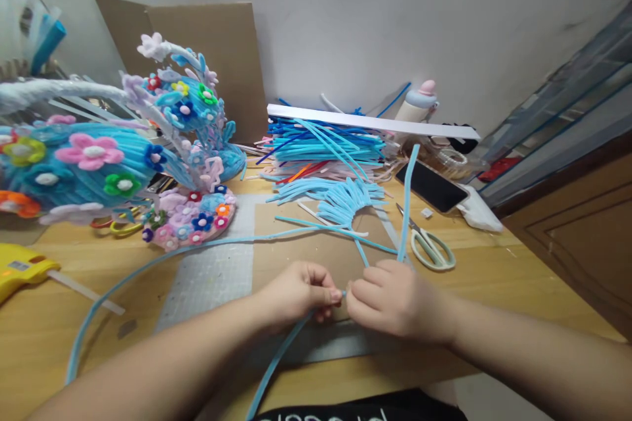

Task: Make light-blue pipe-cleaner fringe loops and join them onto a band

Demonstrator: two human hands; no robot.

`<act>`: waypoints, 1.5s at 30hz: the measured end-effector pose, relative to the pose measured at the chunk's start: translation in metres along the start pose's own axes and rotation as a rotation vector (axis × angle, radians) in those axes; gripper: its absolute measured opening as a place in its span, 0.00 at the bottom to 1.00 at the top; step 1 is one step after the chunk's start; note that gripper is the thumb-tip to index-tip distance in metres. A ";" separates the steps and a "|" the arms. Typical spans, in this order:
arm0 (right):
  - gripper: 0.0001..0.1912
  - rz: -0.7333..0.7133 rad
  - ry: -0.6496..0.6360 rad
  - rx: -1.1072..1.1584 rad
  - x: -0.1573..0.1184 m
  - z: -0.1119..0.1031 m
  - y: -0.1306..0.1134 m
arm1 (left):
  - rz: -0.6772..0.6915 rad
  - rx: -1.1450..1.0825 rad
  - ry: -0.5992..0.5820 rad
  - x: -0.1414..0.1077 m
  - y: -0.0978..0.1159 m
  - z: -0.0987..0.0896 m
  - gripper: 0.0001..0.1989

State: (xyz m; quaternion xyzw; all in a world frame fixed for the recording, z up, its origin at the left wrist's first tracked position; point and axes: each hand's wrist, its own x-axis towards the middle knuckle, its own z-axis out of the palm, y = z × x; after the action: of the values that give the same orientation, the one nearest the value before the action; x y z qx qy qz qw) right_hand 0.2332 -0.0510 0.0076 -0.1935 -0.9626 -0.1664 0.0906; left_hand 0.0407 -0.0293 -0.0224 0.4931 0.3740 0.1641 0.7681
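A light blue pipe cleaner (279, 358) runs up from the table's front edge into my left hand (301, 293). Thumb and fingers of that hand pinch it. A short piece shows in the small gap between both hands. My right hand (388, 296) is closed around it, and a light blue length (407, 200) sticks up beyond the fist; whether it is the same stem is hidden by the fingers. Just past the hands, a fan-shaped bundle of light blue pipe cleaners (340, 204) lies on a cardboard sheet (276, 256). A long joined strand (148, 270) curves from it to the left.
Scissors (432, 248) and a phone (432, 185) lie at the right. Stacked pipe cleaners (326, 148) sit behind, near a bottle (417, 105). Flower-covered pipe-cleaner pieces (89, 171) stand at left, with a yellow glue gun (24, 270). A cutting mat (202, 283) lies beneath the cardboard.
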 end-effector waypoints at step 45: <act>0.10 0.018 0.011 0.297 0.030 0.026 -0.014 | 0.487 -0.519 0.333 0.009 0.011 -0.020 0.07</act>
State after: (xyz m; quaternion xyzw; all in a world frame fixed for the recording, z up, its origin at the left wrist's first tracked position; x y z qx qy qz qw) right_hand 0.1969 -0.0435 -0.0136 -0.1855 -0.9744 -0.0223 0.1249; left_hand 0.0333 -0.0056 -0.0208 0.3235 0.3116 0.5082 0.7348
